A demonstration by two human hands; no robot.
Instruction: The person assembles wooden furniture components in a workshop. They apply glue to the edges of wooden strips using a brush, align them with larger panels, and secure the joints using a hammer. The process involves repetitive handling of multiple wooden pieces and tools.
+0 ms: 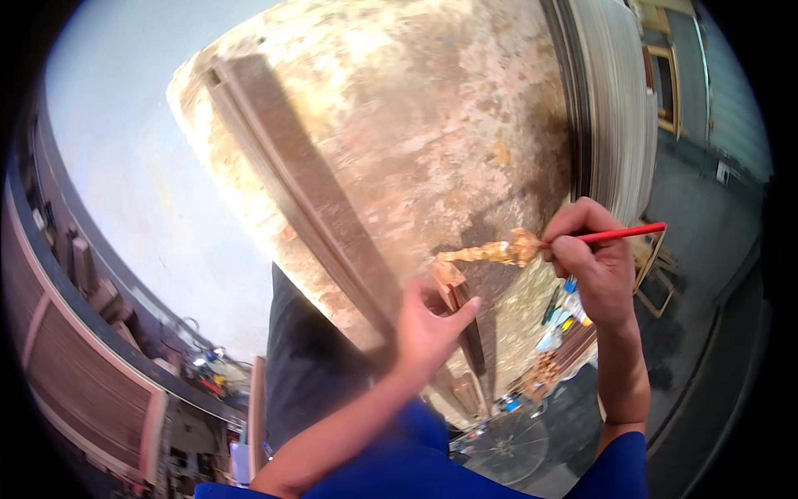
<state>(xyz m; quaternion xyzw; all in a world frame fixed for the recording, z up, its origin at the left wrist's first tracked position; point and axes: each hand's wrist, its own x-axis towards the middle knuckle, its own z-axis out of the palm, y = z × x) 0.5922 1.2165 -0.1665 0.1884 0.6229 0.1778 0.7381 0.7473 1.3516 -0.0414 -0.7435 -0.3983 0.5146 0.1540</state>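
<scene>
Gluing step, centre frame: right hand [594,262] closed around red-handled brush [532,246], loading glue onto wood piece [453,287] gripped by left hand [426,328]. Next move likely calls for even spreading.

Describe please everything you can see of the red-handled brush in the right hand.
The brush has a thin, straight red handle that lies almost level and points to the picture's right. The right hand pinches it like a pen. Its bristle end faces left and is thickly loaded with tan, glue-like paste, which trails in a lumpy strand down to the end of a small brown wooden piece that the left hand steadies on the stained workbench.
</scene>
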